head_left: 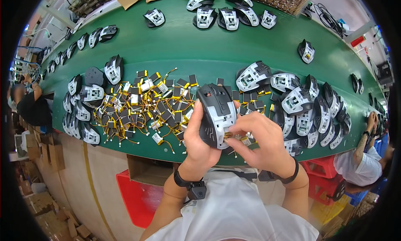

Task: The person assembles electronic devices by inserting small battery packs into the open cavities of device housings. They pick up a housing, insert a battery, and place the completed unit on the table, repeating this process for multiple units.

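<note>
My left hand (199, 142) is wrapped round a black-and-silver computer mouse (215, 111), held tilted above the bench with its uncovered silver part toward me. At the mouse's near end, the thumb and fingers of my right hand (261, 140) are pinched together. Between those fingertips shows a small yellow-taped battery (227, 135), mostly hidden by them, at the opening in the mouse. Left of my hands a loose pile of small black and silver batteries (133, 103) with thin wires and white plugs covers the green bench.
Half-open mice are heaped to the right (304, 101), and a smaller group (90, 92) stands at the left. More mice (227, 18) line the far side of the green bench (179, 44). Below its edge are a red crate (133, 199) and a cardboard box (146, 170). People sit at both sides.
</note>
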Demonstrator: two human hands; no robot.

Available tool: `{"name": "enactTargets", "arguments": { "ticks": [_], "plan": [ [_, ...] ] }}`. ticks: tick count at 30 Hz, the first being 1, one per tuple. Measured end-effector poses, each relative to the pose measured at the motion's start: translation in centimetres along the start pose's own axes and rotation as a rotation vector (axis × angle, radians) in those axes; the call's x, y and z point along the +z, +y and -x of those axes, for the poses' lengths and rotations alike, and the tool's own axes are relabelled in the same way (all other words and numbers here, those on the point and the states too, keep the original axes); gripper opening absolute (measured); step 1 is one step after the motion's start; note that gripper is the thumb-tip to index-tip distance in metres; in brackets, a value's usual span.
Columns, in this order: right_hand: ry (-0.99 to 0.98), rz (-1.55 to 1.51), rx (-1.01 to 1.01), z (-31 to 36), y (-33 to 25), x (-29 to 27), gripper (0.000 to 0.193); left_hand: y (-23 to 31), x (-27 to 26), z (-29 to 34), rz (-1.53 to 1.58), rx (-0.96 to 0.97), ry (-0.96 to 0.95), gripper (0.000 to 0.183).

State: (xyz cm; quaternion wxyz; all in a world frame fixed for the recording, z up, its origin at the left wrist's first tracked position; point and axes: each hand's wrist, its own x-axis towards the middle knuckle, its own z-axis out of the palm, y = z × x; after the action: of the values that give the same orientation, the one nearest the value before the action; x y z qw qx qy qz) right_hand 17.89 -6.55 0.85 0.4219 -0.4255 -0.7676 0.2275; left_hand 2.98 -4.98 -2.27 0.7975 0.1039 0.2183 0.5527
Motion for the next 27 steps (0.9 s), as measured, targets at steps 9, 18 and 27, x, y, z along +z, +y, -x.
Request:
{"name": "enactTargets", "arguments": {
  "ticks": [9,18,27],
  "plan": [
    [0.212,0.263,-0.233,2.5,0.7,3.3,0.036,-0.2,-0.7,-0.3,0.075,0.002,-0.022,0.062],
    [0.014,0.264,-0.03,1.5,-1.2,1.8,0.033,0.0,-1.2,-0.5,0.073,0.011,-0.001,0.061],
    [-0.01,-0.264,0.186,2.0,-0.1,0.2,0.039,0.7,-1.1,-0.8,0.03,0.05,-0.082,0.064]
  ]
}}
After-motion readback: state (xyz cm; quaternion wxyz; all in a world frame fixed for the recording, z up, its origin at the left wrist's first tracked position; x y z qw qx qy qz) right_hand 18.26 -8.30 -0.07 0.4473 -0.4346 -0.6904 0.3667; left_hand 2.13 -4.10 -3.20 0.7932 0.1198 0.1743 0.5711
